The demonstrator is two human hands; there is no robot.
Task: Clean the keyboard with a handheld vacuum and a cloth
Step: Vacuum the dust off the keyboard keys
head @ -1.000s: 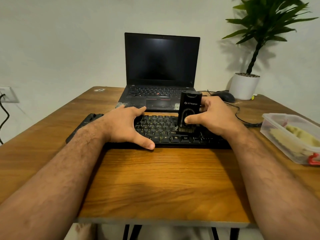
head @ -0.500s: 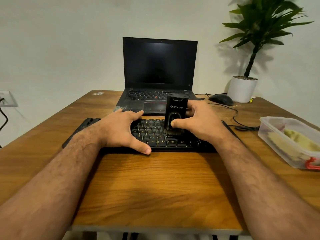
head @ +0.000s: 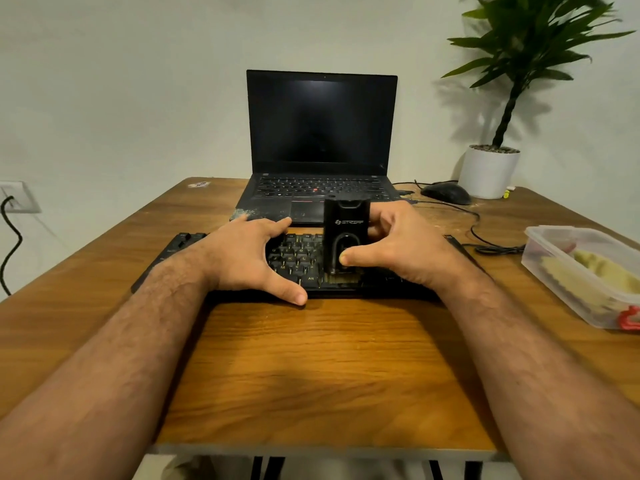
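1. A black keyboard [head: 301,258] is laid flat across the wooden desk [head: 322,368], its long side running left to right, just in front of an open laptop [head: 320,147] whose screen is dark.
2. A black handheld vacuum [head: 346,233] is held upright on the keyboard's middle keys, its brush end set down on the bottom key rows; white lettering is seen on its front face.
3. The vacuum is gripped by the right hand [head: 405,244]: the thumb is pressed against the lower front of the body, and the fingers are curled round its far side.
4. The left hand [head: 242,258] is spread flat over the left part of the keyboard, fingers straight and nothing held; the thumb tip is placed at the keyboard's near edge and the fingertips reach its far edge.
5. A clear plastic container [head: 568,271] is placed at the right side of the desk, with a pale yellow cloth [head: 595,271] seen inside it and a red clip at its near corner.
6. A black mouse [head: 446,194] with a cable is placed to the right of the laptop, beside a white pot [head: 488,171] holding a green plant.
7. A wall socket [head: 17,195] with a dark cable is seen at the far left.
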